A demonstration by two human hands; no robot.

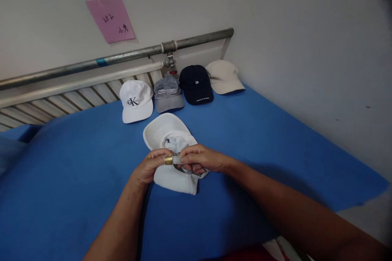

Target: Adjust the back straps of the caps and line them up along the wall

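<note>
- Pale cap (174,183), one: we find it inside up on the blue sheet (79,179), in front of the two hands, its brim (156,130) pointing away from them and towards the row of caps. A small dark mark (168,140) shows inside.
- Strap (177,160), pale, belonging to this cap: we see it drawn level between the hands.
- Buckle (168,160), brass-coloured, one: on the strap, at its left end.
- Left hand (149,166): thumb and fingers pinching the strap's end at the buckle.
- Right hand (203,159): thumb and forefinger pinching the strap just right of the buckle; the other fingers curl below, over the cap's opening.
- Row of caps, four, upright beyond the pale cap. From left to right we list: white cap (136,100), black letters on its front; grey cap (168,91), script across its front; dark cap (196,83), small white lettering on crown and brim; beige cap (223,75), nearest the wall (306,57) on the right.
- Behind the row we record a radiator (70,102), a metal pipe (128,58) above it, and a pink paper (110,26), handwritten, on the wall.
</note>
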